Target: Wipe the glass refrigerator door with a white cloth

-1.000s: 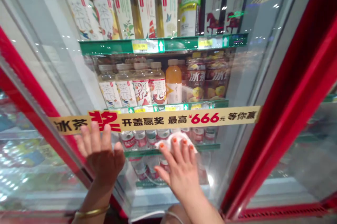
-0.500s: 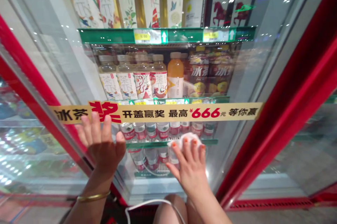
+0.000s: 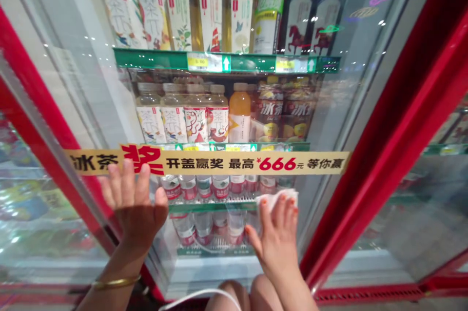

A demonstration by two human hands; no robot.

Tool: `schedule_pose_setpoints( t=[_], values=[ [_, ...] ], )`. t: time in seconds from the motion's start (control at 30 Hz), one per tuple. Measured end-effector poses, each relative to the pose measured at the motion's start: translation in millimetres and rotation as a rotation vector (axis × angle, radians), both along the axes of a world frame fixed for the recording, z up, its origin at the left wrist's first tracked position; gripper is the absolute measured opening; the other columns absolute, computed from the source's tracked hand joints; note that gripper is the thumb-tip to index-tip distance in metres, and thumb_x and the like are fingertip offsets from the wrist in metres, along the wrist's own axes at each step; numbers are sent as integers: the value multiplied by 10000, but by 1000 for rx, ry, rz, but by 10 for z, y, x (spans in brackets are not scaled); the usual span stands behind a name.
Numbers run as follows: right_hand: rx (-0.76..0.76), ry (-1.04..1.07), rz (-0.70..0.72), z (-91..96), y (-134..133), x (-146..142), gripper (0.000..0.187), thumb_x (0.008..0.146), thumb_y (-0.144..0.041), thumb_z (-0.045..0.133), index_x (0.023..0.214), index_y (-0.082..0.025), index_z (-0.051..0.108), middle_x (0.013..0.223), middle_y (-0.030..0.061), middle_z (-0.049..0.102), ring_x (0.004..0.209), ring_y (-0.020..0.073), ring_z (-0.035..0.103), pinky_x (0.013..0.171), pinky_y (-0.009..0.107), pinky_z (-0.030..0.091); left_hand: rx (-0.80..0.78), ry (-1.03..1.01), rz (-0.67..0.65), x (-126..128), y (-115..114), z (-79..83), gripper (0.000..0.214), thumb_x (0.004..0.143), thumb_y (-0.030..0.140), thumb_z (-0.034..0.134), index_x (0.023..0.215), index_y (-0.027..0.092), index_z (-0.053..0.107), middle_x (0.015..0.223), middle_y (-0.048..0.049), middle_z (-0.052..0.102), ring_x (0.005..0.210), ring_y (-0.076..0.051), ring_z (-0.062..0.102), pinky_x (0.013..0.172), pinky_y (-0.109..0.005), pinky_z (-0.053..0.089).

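My left hand (image 3: 133, 204) lies flat with fingers spread on the glass door (image 3: 329, 121) of a drinks fridge, at its lower left, just under a yellow banner sticker (image 3: 208, 162). My right hand (image 3: 276, 235) presses a white cloth (image 3: 280, 197) flat against the same glass, lower right of the pane, below the banner. Its fingers are stretched over the cloth.
Behind the glass, green shelves (image 3: 226, 62) carry rows of tea bottles (image 3: 183, 118), an orange juice bottle (image 3: 239, 111) and small water bottles (image 3: 204, 186). Red door frames (image 3: 395, 145) run diagonally on both sides. A white cable (image 3: 197, 296) and my knees show at the bottom.
My right hand has slid the cloth to the right along the glass under the banner. My left hand has stayed pressed in place.
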State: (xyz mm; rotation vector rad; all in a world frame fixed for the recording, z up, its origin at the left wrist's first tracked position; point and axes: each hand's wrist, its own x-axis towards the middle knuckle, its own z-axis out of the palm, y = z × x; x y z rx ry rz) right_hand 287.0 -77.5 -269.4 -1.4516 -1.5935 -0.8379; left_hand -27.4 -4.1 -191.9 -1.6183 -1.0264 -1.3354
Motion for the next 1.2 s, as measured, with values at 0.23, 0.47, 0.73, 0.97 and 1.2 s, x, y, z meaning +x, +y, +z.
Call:
schedule_pose_setpoints(
  t=[0.23,0.47,0.73,0.97,1.2],
  values=[
    [47,185,-25,638,164,-54,924,1110,-622,450,1804,-351,-97,1875,89,-260,1742,476,-163,1292,861,266,5,-52,-42,-55,50,-42,833,990,319,568,1778,338,298,1879,-45,236,1765,-377,157,1401,-794,134],
    [11,92,-54,209,7,247,964,1096,-521,539,1812,-304,-68,1877,137,-223,1747,473,-139,1301,861,250,25,10,8,15,-17,-15,845,988,263,575,1784,267,291,1873,-112,248,1770,-344,156,1423,-736,153],
    [41,-92,149,647,161,-436,951,1076,-591,568,1815,-367,14,1904,2,-120,1769,387,-100,1400,722,198,-36,-14,85,23,-40,-21,839,1006,234,596,1785,259,285,1873,-142,239,1767,-358,146,1438,-707,175],
    [73,100,-29,452,115,-3,906,1110,-482,508,1813,-317,-39,1878,109,-205,1744,489,-114,1283,910,196,19,-6,17,66,-46,6,839,1020,226,568,1795,284,253,1872,-119,248,1770,-326,154,1444,-656,143],
    [86,-185,216,685,217,-943,918,1076,-662,528,1821,-317,117,1908,24,15,1773,325,-118,1436,661,72,8,-5,74,25,-10,-22,845,1024,256,570,1800,280,235,1870,-131,250,1773,-324,146,1439,-659,166]
  ],
)
